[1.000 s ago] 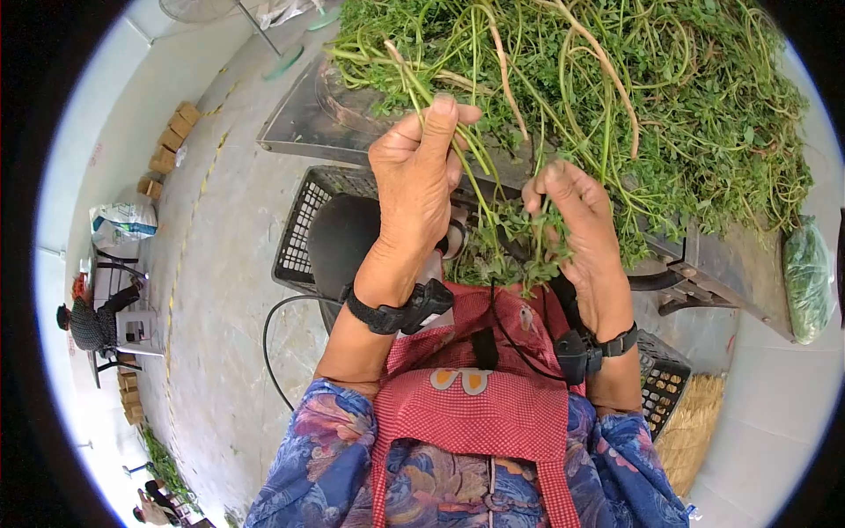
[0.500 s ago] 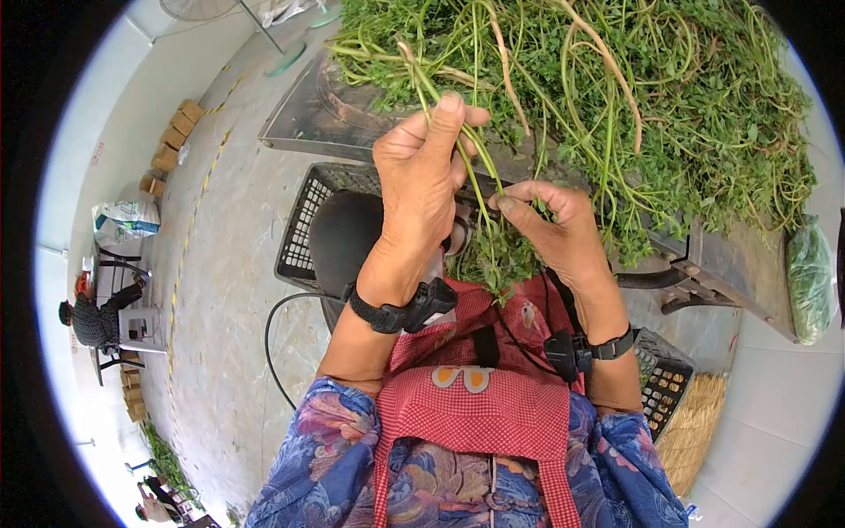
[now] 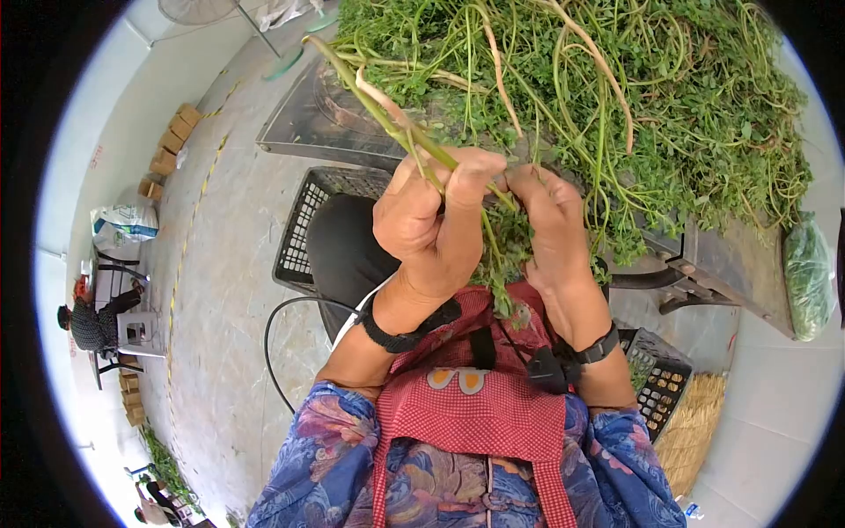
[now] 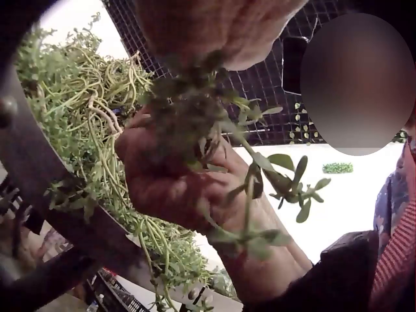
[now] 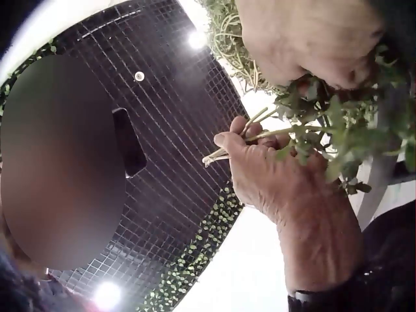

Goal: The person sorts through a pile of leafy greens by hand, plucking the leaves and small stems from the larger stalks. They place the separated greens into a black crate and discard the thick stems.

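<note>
In the head view my left hand (image 3: 427, 211) grips a few leafy green stems (image 3: 383, 110), their pale root ends sticking out up and to the left. My right hand (image 3: 554, 216) is close beside it, thumb and fingers pinching the same stems lower down. Leafy tops (image 3: 503, 264) hang between the hands over the lap. In the right wrist view the left hand (image 5: 292, 182) has its thumb pressed on the stems (image 5: 260, 133). Leaves partly cover the curled right hand (image 4: 169, 188) in the left wrist view.
A large heap of green plants (image 3: 669, 114) covers the metal table (image 3: 299, 128). Black plastic crates (image 3: 295, 238) stand under the table and at the right. A green bundle in plastic (image 3: 805, 277) lies by the table's right end. A person (image 3: 92, 324) sits far left.
My left hand has turned and moved lower, tipping the root ends up and to the left. The right hand has shifted its pinch and come up beside it.
</note>
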`<state>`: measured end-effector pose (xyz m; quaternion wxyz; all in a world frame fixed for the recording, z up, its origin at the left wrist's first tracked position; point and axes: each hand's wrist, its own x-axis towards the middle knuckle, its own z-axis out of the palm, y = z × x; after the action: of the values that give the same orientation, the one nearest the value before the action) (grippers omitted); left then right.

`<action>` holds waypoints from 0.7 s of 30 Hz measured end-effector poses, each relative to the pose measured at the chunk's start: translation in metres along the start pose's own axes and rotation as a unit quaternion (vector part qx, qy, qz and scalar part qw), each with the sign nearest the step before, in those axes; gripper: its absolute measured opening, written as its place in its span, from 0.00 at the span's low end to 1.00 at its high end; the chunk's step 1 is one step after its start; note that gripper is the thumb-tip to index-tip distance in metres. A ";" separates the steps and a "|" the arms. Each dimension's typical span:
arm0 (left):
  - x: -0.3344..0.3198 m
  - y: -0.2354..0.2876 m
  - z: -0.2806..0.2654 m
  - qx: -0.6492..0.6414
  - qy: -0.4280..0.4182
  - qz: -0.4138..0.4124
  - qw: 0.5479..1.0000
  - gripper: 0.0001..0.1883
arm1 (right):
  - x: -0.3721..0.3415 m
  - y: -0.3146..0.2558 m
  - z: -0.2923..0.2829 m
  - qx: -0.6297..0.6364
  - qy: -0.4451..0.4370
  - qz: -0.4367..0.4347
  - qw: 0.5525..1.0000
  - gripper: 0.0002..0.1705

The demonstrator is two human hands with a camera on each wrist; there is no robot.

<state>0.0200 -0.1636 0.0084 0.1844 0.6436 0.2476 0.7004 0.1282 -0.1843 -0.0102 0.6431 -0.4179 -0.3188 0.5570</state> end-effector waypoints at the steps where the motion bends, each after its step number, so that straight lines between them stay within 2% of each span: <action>1: -0.002 -0.001 -0.001 -0.012 -0.006 0.009 1.000 0.12 | -0.001 -0.001 0.000 0.000 0.000 0.000 1.000 0.07; 6: 0.000 0.002 -0.006 0.002 -0.026 0.039 0.999 0.11 | -0.001 -0.005 0.006 -0.008 0.008 -0.024 1.000 0.06; 7: 0.001 -0.001 -0.007 0.004 0.000 0.074 0.997 0.12 | -0.002 -0.006 0.004 -0.008 0.008 -0.024 1.000 0.06; 8: 0.002 -0.003 -0.007 0.006 0.026 0.109 0.994 0.12 | -0.003 -0.008 0.001 0.060 0.024 0.047 0.997 0.06; 9: 0.008 0.002 -0.007 -0.105 0.072 0.054 0.990 0.14 | -0.003 -0.010 -0.004 0.128 0.041 0.117 0.984 0.07; 10: 0.023 0.007 -0.012 -0.006 0.094 0.014 0.995 0.15 | -0.005 -0.007 -0.014 0.128 0.043 0.118 0.984 0.07; 11: 0.037 0.008 -0.017 0.096 0.120 -0.023 0.988 0.16 | -0.004 -0.002 -0.028 0.125 -0.030 0.094 0.987 0.08; 12: 0.042 0.001 -0.018 0.100 0.126 -0.021 0.987 0.16 | -0.004 -0.003 -0.028 0.122 -0.107 0.072 0.984 0.10; 13: 0.042 -0.006 -0.020 -0.010 0.122 -0.105 0.987 0.15 | -0.011 -0.006 -0.028 0.103 -0.092 0.048 0.989 0.13; 14: 0.042 -0.011 -0.019 -0.123 0.112 -0.186 0.968 0.14 | -0.010 -0.008 -0.027 0.106 -0.092 0.047 0.989 0.13; 16: 0.031 -0.012 -0.011 -0.140 0.094 -0.203 0.964 0.15 | -0.006 -0.017 -0.024 0.191 -0.182 0.027 0.964 0.14; 18: 0.025 -0.014 -0.005 -0.170 0.072 -0.226 0.956 0.15 | -0.010 -0.021 -0.023 0.182 -0.169 0.043 0.968 0.14; 20: 0.023 -0.012 0.000 -0.166 0.076 -0.236 0.954 0.15 | -0.003 -0.012 -0.025 0.033 -0.172 0.004 0.985 0.14; 21: 0.022 -0.012 0.002 -0.161 0.067 -0.234 0.956 0.16 | -0.005 -0.012 -0.023 -0.013 -0.156 0.017 0.988 0.13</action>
<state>0.0186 -0.1409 0.0197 0.4273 0.4808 0.2874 0.7097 0.1524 -0.1935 -0.0095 0.5704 -0.3399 -0.4148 0.6222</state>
